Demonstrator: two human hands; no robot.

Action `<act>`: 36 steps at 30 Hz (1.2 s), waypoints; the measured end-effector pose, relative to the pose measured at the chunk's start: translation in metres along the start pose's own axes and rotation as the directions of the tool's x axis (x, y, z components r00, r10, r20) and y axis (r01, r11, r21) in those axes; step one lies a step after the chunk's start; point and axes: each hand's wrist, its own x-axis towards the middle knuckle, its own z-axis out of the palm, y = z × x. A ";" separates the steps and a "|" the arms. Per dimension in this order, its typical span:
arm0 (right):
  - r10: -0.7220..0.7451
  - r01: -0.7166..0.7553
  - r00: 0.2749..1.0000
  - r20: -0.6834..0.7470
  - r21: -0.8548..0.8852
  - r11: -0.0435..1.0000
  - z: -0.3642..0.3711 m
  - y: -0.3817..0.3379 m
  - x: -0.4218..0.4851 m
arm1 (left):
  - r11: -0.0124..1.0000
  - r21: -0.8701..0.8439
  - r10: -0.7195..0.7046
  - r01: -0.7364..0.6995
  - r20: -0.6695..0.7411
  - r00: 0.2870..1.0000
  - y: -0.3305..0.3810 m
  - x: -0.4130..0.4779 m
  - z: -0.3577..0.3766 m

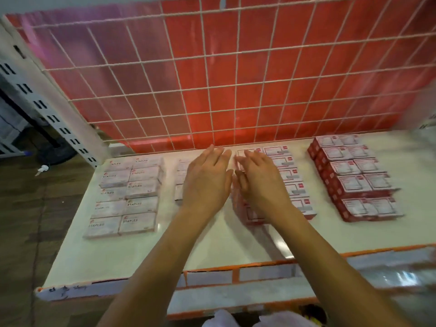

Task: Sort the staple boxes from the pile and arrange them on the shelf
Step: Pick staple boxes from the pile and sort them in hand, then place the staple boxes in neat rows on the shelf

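Note:
Staple boxes lie in neat blocks on the white shelf. A pale block printed STAPLES is at the left. A second pale block is mostly hidden under my left hand. A red-and-white block lies in the middle, and another red block at the right. My right hand hovers over the left part of the middle red block. Both hands are flat with straight fingers, side by side, and hold nothing. The picture is motion-blurred.
A white wire grid over a red backing closes the back of the shelf. A perforated white upright stands at the left. The shelf's front edge has an orange-trimmed price rail. White plastic shows at the far right.

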 end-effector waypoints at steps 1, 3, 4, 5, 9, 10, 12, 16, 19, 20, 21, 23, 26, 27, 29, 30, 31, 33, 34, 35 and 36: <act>0.016 -0.016 1.000 0.001 -0.009 1.000 -0.007 0.012 -0.003 | 1.000 -0.005 0.018 -0.018 0.013 1.000 0.014 0.005 0.003; 0.036 -0.036 0.999 -0.020 -0.023 0.999 -0.020 0.038 -0.010 | 0.999 -0.010 0.045 -0.044 0.065 0.997 0.042 0.014 0.012; 0.048 -0.049 0.998 -0.040 -0.025 0.998 -0.028 0.052 -0.014 | 0.998 -0.007 0.064 -0.064 0.080 0.995 0.057 0.018 0.017; 0.066 -0.067 0.996 -0.054 -0.028 0.997 -0.035 0.067 -0.018 | 0.997 -0.004 0.081 -0.081 0.088 0.993 0.073 0.023 0.021; 0.152 -0.155 0.986 -0.074 -0.036 0.987 -0.065 0.128 -0.034 | 0.991 -0.003 0.130 -0.131 0.127 0.983 0.140 0.044 0.044; 0.162 -0.165 0.983 -0.086 -0.033 0.986 -0.073 0.144 -0.038 | 0.989 -0.005 0.148 -0.148 0.136 0.980 0.159 0.050 0.051; 0.163 -0.167 0.979 -0.125 -0.021 0.986 -0.088 0.178 -0.046 | 0.984 -0.012 0.178 -0.178 0.152 0.972 0.195 0.061 0.064; 0.226 -0.232 0.962 -0.154 -0.020 0.973 -0.120 0.244 -0.060 | 0.970 -0.040 0.242 -0.239 0.171 0.955 0.265 0.081 0.086; 0.245 -0.254 0.956 -0.160 -0.039 0.966 -0.138 0.287 -0.069 | 0.963 -0.049 0.268 -0.264 0.195 0.943 0.309 0.095 0.103; 0.256 -0.265 0.953 -0.162 -0.037 0.963 -0.144 0.300 -0.072 | 0.961 -0.050 0.276 -0.271 0.201 0.940 0.323 0.099 0.109; 0.273 -0.281 0.949 -0.161 -0.030 0.959 -0.149 0.313 -0.074 | 0.958 -0.052 0.287 -0.283 0.204 0.936 0.336 0.104 0.115; 0.300 -0.307 0.941 -0.158 -0.025 0.951 -0.158 0.338 -0.077 | 0.950 -0.059 0.311 -0.306 0.221 0.924 0.360 0.112 0.126; 0.323 -0.331 0.934 -0.151 -0.030 0.943 -0.170 0.375 -0.080 | 0.942 -0.074 0.335 -0.327 0.252 0.908 0.394 0.127 0.144; 0.342 -0.349 0.928 -0.147 -0.030 0.936 -0.172 0.387 -0.081 | 0.938 -0.074 0.346 -0.339 0.259 0.902 0.404 0.132 0.150; 0.377 -0.384 0.914 -0.149 -0.026 0.923 -0.174 0.412 -0.080 | 0.929 -0.070 0.369 -0.364 0.272 0.889 0.424 0.143 0.163; 0.392 -0.401 0.907 -0.151 -0.028 0.916 -0.174 0.425 -0.078 | 0.926 -0.075 0.375 -0.369 0.284 0.883 0.434 0.149 0.169; 0.407 -0.416 0.901 -0.151 -0.037 0.909 -0.175 0.437 -0.076 | 0.926 -0.081 0.376 -0.370 0.297 0.878 0.443 0.154 0.174; 0.433 -0.445 0.890 -0.142 -0.061 0.893 -0.180 0.460 -0.070 | 0.926 -0.071 0.374 -0.372 0.314 0.872 0.460 0.167 0.185; 0.450 -0.461 0.883 -0.131 -0.065 0.885 -0.183 0.470 -0.066 | 0.923 -0.060 0.378 -0.380 0.323 0.868 0.468 0.174 0.191; 0.465 -0.475 0.877 -0.121 -0.065 0.878 -0.187 0.480 -0.062 | 0.919 -0.055 0.386 -0.391 0.333 0.860 0.475 0.182 0.196; 0.470 -0.480 0.874 -0.121 -0.070 0.875 -0.190 0.490 -0.058 | 0.914 -0.058 0.395 -0.401 0.343 0.852 0.481 0.189 0.202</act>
